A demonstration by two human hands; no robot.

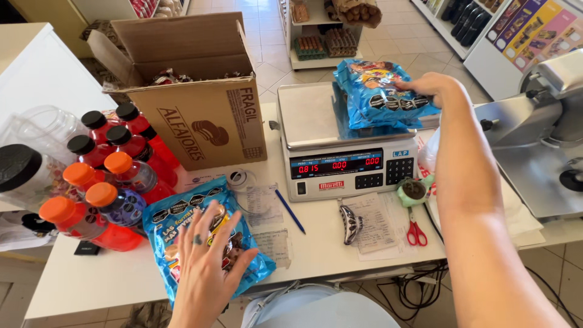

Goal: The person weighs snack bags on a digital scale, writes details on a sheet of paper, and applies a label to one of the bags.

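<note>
Head view, left hand (206,267): fingers spread flat on blue bag (203,240), pressing, not pinching; bag lies at near table edge, corner past the rim.
Head view, right hand (428,85): palm down, fingers curled over stacked bags (379,97) on scale (340,143); grip loose, resting rather than clamped.
Risk, stack: bags overhang scale pan on right side; likely slide off if hand lifts fast or pushes sideways.
Risk, near bag: slick film, edge position; probable slip to floor under a sideways push.
Risk, bottles (109,176): packed just beside near bag; a nudge from the left forearm could tip one.
Risk, small items: pen (289,211), scissors (416,231), hair clip (351,223) loose on papers; easily swept off by sleeve or bag.
Surface: white table (91,273), crowded; carton (188,97) behind bottles, slicer (540,140) at right.
Room: shop, tiled floor, shelves (322,36) behind, cables under table.
</note>
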